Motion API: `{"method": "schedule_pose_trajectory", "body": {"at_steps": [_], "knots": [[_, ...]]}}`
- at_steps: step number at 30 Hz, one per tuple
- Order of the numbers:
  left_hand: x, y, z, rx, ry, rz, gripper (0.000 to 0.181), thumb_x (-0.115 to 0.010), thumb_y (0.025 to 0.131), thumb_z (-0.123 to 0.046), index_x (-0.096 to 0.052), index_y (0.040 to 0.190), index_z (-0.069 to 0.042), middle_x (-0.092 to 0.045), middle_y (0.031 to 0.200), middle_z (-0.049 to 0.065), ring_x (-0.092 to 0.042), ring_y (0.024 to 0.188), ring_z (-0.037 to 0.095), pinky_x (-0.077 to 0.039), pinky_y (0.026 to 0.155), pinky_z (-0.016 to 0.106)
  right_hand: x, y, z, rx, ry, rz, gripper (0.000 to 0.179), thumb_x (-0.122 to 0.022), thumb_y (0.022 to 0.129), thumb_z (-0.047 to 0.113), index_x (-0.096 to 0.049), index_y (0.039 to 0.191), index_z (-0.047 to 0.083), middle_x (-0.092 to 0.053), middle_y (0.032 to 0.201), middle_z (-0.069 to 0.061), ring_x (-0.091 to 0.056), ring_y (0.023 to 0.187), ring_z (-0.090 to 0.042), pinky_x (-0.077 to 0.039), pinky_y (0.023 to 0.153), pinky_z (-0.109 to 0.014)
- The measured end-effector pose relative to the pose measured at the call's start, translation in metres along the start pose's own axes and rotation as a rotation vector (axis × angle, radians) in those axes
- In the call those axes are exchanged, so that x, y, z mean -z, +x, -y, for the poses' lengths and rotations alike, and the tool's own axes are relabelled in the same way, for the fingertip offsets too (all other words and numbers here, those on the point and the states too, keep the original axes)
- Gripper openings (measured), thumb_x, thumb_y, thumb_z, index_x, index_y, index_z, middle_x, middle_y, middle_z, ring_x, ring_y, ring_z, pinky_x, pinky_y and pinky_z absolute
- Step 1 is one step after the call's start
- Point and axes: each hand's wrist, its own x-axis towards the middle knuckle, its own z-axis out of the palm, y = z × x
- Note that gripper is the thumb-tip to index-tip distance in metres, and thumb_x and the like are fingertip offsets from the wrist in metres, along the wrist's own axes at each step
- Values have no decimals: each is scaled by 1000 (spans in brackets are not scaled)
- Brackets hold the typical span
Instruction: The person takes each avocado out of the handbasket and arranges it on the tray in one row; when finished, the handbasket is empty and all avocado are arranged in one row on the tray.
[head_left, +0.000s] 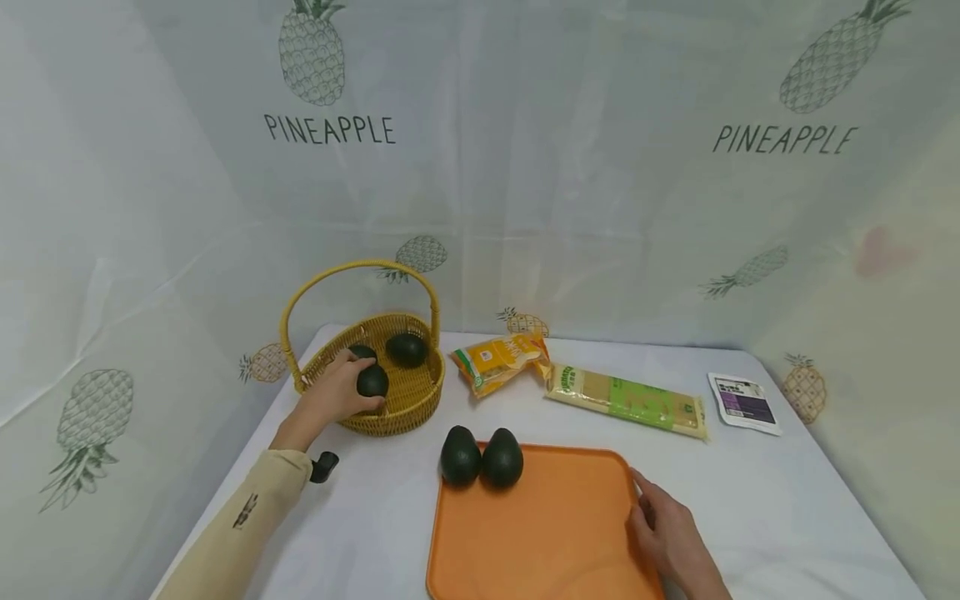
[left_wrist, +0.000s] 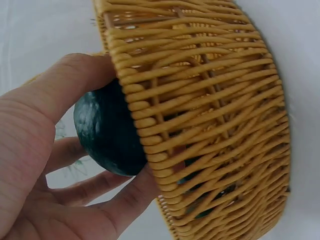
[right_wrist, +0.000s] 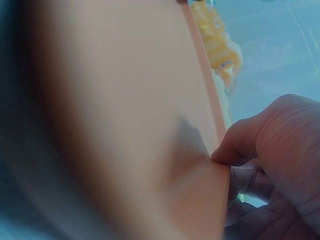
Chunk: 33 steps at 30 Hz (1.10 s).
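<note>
The left hand is reaching over the rim of a yellow woven basket, and its thumb and fingers are curling round a dark green avocado, so this grip is clamped on the fruit. The avocado is sitting at the near left part of the basket, with its lower portion hiding behind the wall in the left wrist view; whether it is touching the bottom, I cannot tell. Beside and behind it, two other avocados are lying inside. The right hand is pinching the right edge of an orange tray, the thumb pressing on top of the edge and the fingers staying outside it. At the far left corner of the tray, two paired avocados are resting side by side. Behind the tray, an orange packet is lying near the basket, a long packet is stretching just to its right, and a white pouch is lying farther right. A pineapple-printed curtain is hanging behind everything.
</note>
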Motion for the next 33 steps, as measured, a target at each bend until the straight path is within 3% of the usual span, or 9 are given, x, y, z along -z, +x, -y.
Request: {"method": "schedule_pose_trajectory", "body": {"at_steps": [13, 33], "knots": [[3, -8, -10, -24, 0, -43, 78, -85, 93, -30, -52, 154, 5, -50, 144, 32, -64, 121, 47, -58, 99, 61, 0, 0, 1, -30, 8, 8, 60, -60, 99, 6, -48, 156, -6, -59, 90, -1, -51, 79, -13, -41, 65, -24], [9, -26, -34, -41, -45, -89, 77, -86, 92, -29, -53, 154, 4, -49, 144, 32, -62, 122, 48, -58, 97, 60, 1, -1, 1, 9, -7, -8, 60, -61, 98, 6, -49, 155, -7, -60, 89, 0, -51, 77, -10, -42, 65, -24]]}}
